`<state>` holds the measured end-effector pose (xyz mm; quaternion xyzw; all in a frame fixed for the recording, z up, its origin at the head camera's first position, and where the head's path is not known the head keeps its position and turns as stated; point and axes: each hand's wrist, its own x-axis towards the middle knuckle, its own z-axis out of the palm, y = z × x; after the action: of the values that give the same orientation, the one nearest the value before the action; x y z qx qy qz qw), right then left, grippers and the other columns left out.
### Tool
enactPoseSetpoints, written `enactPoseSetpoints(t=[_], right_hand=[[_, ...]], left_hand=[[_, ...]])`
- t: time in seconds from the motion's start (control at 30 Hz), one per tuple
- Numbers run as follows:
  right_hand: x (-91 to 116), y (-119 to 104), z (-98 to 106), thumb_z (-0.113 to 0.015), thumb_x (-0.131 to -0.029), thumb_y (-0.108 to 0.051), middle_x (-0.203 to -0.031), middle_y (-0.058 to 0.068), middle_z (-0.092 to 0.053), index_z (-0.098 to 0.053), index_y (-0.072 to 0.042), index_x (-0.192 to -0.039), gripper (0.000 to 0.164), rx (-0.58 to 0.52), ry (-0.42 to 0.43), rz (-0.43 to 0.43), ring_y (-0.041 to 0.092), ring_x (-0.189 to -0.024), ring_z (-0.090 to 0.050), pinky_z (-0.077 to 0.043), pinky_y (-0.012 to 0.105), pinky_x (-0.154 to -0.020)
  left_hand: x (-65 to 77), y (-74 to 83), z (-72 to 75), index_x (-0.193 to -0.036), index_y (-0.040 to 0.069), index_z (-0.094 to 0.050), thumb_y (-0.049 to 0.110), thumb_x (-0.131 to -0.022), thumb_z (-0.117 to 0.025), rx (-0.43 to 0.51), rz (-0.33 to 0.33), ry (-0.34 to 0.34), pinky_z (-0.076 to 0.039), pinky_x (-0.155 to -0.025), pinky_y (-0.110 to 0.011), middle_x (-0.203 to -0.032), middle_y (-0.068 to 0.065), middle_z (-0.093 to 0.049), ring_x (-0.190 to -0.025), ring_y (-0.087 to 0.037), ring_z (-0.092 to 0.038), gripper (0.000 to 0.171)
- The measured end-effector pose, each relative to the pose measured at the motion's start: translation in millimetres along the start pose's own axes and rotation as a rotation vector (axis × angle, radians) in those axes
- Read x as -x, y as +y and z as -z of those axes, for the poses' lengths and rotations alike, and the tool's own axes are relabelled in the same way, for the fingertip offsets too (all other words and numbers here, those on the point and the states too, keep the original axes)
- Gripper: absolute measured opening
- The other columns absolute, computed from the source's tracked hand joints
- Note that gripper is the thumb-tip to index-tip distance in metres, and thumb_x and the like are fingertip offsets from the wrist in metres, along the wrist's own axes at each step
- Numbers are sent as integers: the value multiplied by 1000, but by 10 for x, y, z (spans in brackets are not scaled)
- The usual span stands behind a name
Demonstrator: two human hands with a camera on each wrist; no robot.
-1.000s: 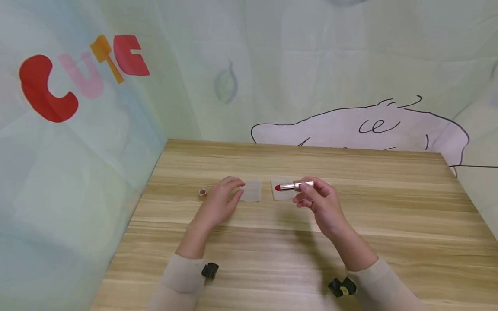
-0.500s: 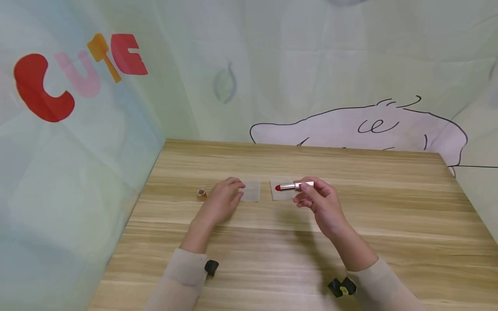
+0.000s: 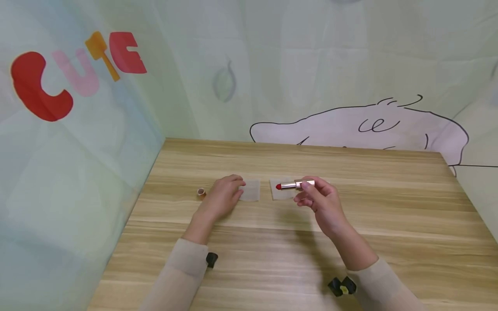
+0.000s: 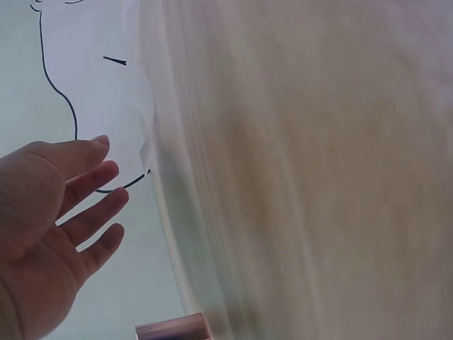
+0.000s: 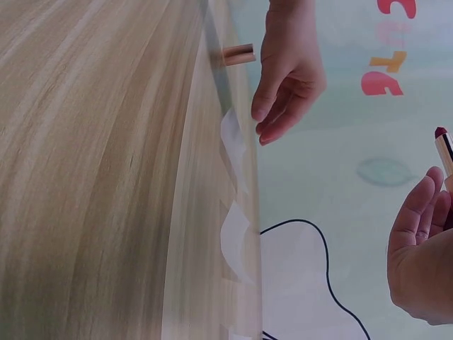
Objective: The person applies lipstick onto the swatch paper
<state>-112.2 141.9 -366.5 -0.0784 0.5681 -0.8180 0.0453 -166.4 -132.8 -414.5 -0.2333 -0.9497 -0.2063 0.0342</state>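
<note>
Between thumb and fingers my right hand [image 3: 326, 205] pinches an uncapped lipstick [image 3: 297, 185], its red tip pointing left over a small whitish square sheet [image 3: 277, 195]. In the right wrist view the lipstick [image 5: 444, 147] shows at the right edge, tip up. My left hand [image 3: 219, 198] hovers at a second square sheet [image 3: 250, 191], fingertips overlapping its left side. Seen in the left wrist view, the left hand [image 4: 49, 219] has loosely spread fingers with nothing in them. A copper-coloured lipstick cap [image 3: 201, 193] stands upright on the table, left of that hand.
The wood-grain table [image 3: 249, 250] reaches back to a fabric backdrop [image 3: 295, 86] with a line drawing and the letters CUTE. Part of another whitish sheet [image 5: 238, 334] shows at the bottom of the right wrist view. Small black wrist devices [image 3: 342, 287] sit at both cuffs.
The left forearm has shifted slightly up and the left fingers have come a little closer together. The right hand keeps the lipstick almost still. The head view has turned slightly.
</note>
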Motion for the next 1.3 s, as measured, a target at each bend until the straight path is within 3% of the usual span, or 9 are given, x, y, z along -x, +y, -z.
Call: enactPoseSetpoints(t=[0.4, 1.3], right_hand=[[-20, -3, -17, -55, -94, -10, -87, 0, -66, -66, -14, -95, 11, -3, 15, -8, 13, -67, -64, -55, 25, -63], [-21, -9, -51, -57, -93, -11, -86, 0, -65, -65, -14, -94, 9, 6, 17, -19, 13, -67, -64, -55, 25, -63]], left_hand=[[-32, -40, -30, -115, 4, -65, 13, -89, -64, -71, 13, -79, -36, -104, -40, -128, -11, -56, -121, -27, -50, 27], [-66, -79, -109, -110, 6, -68, 16, -87, -66, -135, 37, -125, -41, -99, -43, -124, -10, -59, -115, -28, -54, 26]])
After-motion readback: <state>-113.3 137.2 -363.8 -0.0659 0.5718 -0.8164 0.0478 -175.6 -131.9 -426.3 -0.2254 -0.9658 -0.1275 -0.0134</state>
